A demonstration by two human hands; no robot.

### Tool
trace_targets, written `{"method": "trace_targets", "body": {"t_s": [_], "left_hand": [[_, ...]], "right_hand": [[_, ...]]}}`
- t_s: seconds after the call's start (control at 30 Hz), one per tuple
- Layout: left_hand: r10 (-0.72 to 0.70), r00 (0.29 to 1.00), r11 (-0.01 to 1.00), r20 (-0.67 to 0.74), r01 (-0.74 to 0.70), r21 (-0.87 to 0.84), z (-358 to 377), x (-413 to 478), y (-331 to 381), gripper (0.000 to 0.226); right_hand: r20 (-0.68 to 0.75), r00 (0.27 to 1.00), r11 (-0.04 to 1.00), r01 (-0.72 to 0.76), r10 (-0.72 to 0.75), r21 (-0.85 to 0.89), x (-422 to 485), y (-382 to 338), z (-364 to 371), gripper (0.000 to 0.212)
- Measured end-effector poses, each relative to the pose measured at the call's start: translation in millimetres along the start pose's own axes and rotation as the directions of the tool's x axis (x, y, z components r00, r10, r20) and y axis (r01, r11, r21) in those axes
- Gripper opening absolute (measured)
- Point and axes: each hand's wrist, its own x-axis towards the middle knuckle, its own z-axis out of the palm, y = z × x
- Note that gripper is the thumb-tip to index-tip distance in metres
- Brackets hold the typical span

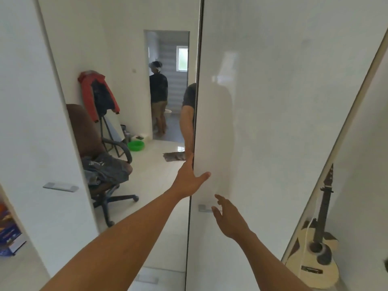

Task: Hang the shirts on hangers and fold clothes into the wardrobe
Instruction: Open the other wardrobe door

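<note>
A glossy white wardrobe door (273, 122) fills the right half of the view, next to a mirror panel (130, 59). My left hand (189, 181) grips the door's left edge: the thumb lies on the front and the fingers are hidden behind the edge. Just below, my right hand (228, 217) hovers with spread fingers beside the door's small metal handle (204, 207) and holds nothing. In the mirror, grey clothes (105, 166) lie piled on an office chair (90, 139), and a red and dark jacket (96, 91) hangs on a stand.
Another white door with a handle (60, 186) stands at the left, with coloured boxes (8, 229) behind it. An acoustic guitar (315, 255) leans at the lower right. The mirror also shows a green basin (136, 145), a floor cloth and a person in a doorway (159, 91).
</note>
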Motion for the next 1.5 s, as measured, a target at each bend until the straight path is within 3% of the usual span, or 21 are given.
{"method": "trace_targets", "body": {"t_s": [0.07, 0.17, 0.33, 0.6, 0.87, 1.17, 1.3, 1.5], "left_hand": [[-0.054, 0.998, 0.997, -0.032, 0.053, -0.056, 6.5, 6.1, -8.4, 0.062], [-0.074, 0.990, 0.997, -0.118, 0.074, 0.001, 9.4, 12.4, -17.9, 0.036], [-0.066, 0.980, 0.998, -0.189, 0.069, 0.009, 12.1, 9.9, -19.8, 0.025], [-0.077, 0.983, 0.997, -0.165, 0.079, 0.009, 10.2, -33.6, -2.8, 0.028], [0.004, 0.989, 1.000, -0.145, -0.004, -0.002, 23.7, -116.4, 29.2, 0.033], [0.053, 0.998, 0.998, 0.023, -0.052, -0.031, 70.1, -201.6, 84.7, 0.045], [0.125, 0.986, 0.990, 0.110, -0.117, -0.074, 98.5, -227.4, 114.4, 0.047], [0.215, 0.958, 0.971, 0.188, -0.189, -0.147, 158.3, -253.1, 158.8, 0.048]], "right_hand": [[0.002, 1.000, 1.000, -0.005, 0.005, 0.015, 2.3, 3.4, 14.5, 0.061], [-0.105, 0.994, 1.000, -0.030, 0.030, -0.001, 4.6, 8.1, 31.9, 0.072], [-0.229, 0.970, 0.997, -0.082, 0.079, -0.006, 9.7, 3.8, 34.1, 0.075], [-0.198, 0.972, 0.992, -0.124, 0.125, 0.017, -28.1, 0.6, 28.8, 0.077], [-0.267, 0.954, 0.989, -0.146, 0.135, -0.019, -101.5, 1.1, 23.9, 0.089], [-0.282, 0.956, 0.996, -0.091, 0.081, -0.023, -203.2, 18.8, -2.7, 0.108], [-0.290, 0.957, 1.000, -0.025, 0.027, 0.009, -244.8, 48.1, -23.4, 0.102], [-0.301, 0.953, 0.987, 0.016, 0.035, 0.163, -310.0, 94.0, -67.0, 0.073]]}}
